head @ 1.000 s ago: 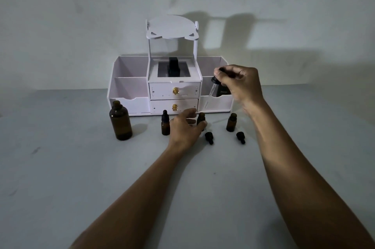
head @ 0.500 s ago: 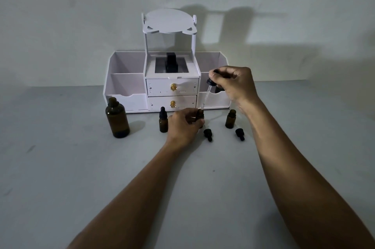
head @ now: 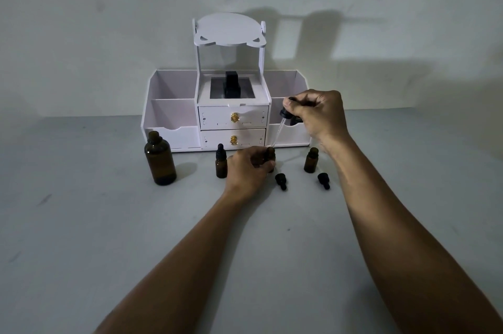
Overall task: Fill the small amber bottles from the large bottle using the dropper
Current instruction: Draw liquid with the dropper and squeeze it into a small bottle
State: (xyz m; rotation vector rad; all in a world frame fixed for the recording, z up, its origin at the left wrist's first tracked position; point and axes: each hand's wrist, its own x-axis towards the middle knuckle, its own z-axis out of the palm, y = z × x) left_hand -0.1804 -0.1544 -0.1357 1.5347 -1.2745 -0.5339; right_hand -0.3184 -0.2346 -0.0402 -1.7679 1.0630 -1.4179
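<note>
Dropper (head: 278,132) pinched in right hand (head: 318,115) grip, tip at mouth | small bottle (head: 270,157) steadied upright in left hand (head: 249,170) grip, against tipping.

a plain pale wall (head: 109,20) fills the upper half, scuffed with a few faint marks. dim light throws blocky shadows (head: 340,42) on it to the right. below lies a grey tabletop (head: 81,238) with small dark specks. against the wall stands a white organiser (head: 174,115) with open side compartments, two drawers with gold knobs (head: 234,117), and a raised rounded top shelf (head: 228,32).
</note>
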